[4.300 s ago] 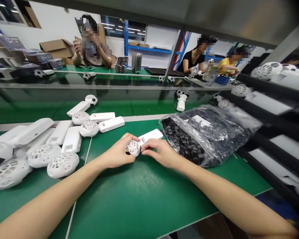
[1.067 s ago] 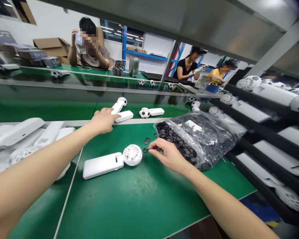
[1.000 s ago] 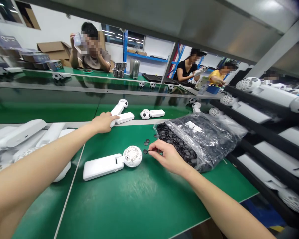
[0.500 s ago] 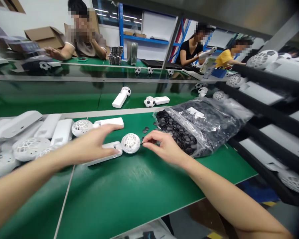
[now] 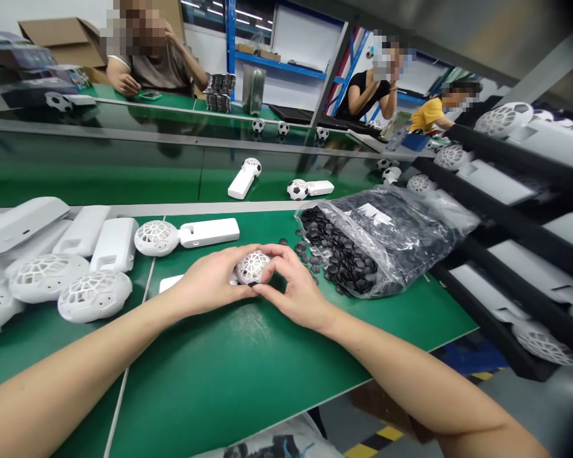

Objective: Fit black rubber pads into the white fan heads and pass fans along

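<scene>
We see the white ball (image 5: 253,263), its lattice face upward, to the left of the clear bag (image 5: 413,222) on the green tabletop (image 5: 195,388). The left hand (image 5: 214,280) is clamped round the ball on the side away from the bag, so that the ball sits between its thumb and fingers. The right hand (image 5: 293,287) meets the ball on the side facing the bag; its thumb and forefinger touch the ball at their tips and arch apart behind them. Whether they pinch anything we cannot tell. Beside the thumb tip we note a black patch (image 5: 253,284) on the ball's rim.

Farther from the bag than the left hand, the end of a white handle (image 5: 170,282) shows; any joint with the ball is hidden from us. Black discs (image 5: 348,257) fill the bag's mouth, and loose discs (image 5: 314,260) lie just left of it. Well left of the bag we find a second ball (image 5: 156,238) with its handle; to the bag's right stands a black rack (image 5: 528,362).
</scene>
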Action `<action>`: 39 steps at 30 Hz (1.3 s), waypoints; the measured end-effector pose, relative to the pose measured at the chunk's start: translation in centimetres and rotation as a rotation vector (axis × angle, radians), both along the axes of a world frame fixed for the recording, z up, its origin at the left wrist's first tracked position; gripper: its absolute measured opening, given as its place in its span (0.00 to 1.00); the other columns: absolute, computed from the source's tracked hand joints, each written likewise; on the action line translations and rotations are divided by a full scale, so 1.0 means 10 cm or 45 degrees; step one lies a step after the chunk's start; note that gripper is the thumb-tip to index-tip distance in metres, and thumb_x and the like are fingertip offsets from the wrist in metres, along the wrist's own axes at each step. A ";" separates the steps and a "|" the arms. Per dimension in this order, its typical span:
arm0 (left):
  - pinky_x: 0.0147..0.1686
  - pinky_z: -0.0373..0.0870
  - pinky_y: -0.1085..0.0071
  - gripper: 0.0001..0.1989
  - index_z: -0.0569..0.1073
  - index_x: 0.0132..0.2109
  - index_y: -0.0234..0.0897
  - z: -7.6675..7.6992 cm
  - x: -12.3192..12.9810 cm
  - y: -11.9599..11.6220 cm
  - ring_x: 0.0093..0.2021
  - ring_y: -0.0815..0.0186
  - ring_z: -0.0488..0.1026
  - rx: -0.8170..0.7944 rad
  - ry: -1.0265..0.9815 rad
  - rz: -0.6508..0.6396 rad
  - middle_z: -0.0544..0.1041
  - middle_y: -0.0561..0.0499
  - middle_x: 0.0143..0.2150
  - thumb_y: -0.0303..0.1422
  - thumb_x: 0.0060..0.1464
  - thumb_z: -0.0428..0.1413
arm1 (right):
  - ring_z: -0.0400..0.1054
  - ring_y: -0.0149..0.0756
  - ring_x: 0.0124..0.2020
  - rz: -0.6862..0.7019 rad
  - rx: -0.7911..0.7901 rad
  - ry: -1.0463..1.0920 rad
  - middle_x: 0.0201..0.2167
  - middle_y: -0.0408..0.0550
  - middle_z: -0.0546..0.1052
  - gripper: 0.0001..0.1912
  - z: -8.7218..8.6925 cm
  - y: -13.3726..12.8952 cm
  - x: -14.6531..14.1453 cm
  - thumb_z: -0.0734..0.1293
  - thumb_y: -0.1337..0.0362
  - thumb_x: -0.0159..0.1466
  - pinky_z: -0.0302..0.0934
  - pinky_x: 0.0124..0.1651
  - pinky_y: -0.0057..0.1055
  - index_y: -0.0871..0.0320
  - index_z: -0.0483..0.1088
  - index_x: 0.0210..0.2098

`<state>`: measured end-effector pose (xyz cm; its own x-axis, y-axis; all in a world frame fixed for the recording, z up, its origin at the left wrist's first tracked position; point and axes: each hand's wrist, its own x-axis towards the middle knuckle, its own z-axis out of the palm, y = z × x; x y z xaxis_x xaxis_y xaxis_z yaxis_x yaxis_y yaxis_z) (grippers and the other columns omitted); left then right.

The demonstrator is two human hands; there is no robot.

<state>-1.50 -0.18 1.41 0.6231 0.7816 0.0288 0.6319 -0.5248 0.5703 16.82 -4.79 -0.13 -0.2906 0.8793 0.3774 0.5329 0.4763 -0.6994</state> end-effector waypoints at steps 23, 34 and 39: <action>0.41 0.67 0.65 0.24 0.60 0.54 0.44 0.05 0.05 -0.11 0.48 0.55 0.71 0.049 0.247 0.128 0.71 0.51 0.52 0.35 0.47 0.52 | 0.64 0.34 0.36 -0.318 -0.140 -0.338 0.34 0.46 0.69 0.06 -0.07 0.36 0.45 0.69 0.66 0.56 0.60 0.41 0.32 0.57 0.72 0.34; 0.48 0.65 0.61 0.29 0.62 0.55 0.43 0.04 0.01 -0.13 0.51 0.57 0.68 0.098 0.199 0.007 0.69 0.51 0.53 0.25 0.42 0.49 | 0.64 0.33 0.36 -0.280 -0.182 -0.367 0.37 0.47 0.70 0.08 -0.10 0.38 0.34 0.68 0.65 0.58 0.60 0.41 0.32 0.58 0.68 0.38; 0.43 0.65 0.61 0.31 0.62 0.56 0.46 0.05 -0.03 -0.27 0.47 0.56 0.69 0.103 0.253 -0.065 0.70 0.50 0.50 0.23 0.43 0.46 | 0.65 0.33 0.37 -0.202 -0.222 -0.462 0.37 0.46 0.70 0.07 -0.01 0.44 0.14 0.66 0.63 0.61 0.59 0.41 0.31 0.56 0.70 0.38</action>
